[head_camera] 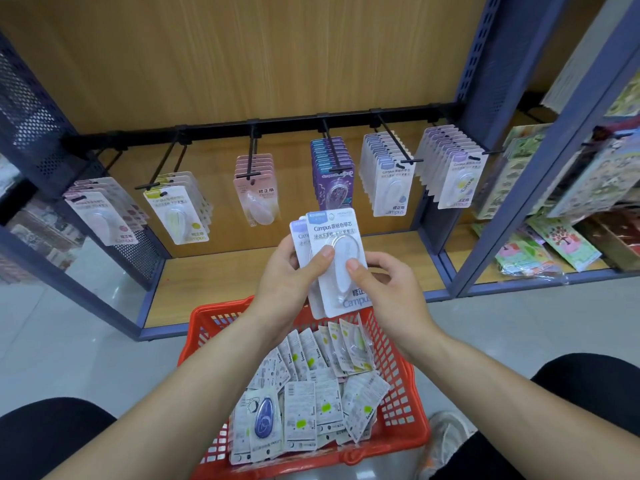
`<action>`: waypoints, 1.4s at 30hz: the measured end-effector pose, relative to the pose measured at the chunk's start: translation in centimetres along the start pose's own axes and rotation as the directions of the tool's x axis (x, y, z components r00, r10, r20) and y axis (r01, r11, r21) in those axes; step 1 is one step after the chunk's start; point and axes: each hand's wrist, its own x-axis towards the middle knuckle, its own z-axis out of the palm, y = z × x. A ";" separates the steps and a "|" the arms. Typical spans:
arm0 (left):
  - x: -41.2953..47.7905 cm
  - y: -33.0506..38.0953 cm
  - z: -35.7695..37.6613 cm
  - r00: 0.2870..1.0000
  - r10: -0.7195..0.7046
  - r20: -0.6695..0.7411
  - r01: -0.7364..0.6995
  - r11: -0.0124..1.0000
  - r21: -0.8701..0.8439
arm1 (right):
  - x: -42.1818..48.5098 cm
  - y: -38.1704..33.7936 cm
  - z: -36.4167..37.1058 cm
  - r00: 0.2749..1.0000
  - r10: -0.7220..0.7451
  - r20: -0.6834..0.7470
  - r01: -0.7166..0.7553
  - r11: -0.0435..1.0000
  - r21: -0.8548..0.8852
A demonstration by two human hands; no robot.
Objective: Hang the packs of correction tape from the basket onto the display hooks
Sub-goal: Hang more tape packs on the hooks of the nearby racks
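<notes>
My left hand and my right hand together hold a small stack of white correction tape packs with blue headers, above the red basket. Both thumbs press on the front pack's clear blister. Inside the basket lie several more packs, most of them face down, one with a blue tape body face up. Beyond my hands, a black rail carries several display hooks with hanging packs: pink, yellow, pink, purple, blue and lilac.
A wooden shelf board runs below the hooks, framed by blue metal uprights. Sticker sheets and coloured packs fill the unit on the right. My dark-clad knees flank the basket on a pale tiled floor.
</notes>
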 end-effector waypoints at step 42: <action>6.3 -1.2 1.8 0.999 -0.015 -0.031 0.019 0.990 0.137 | 10.5 0.0 -4.6 0.926 0.279 0.254 -0.271 0.960 -0.068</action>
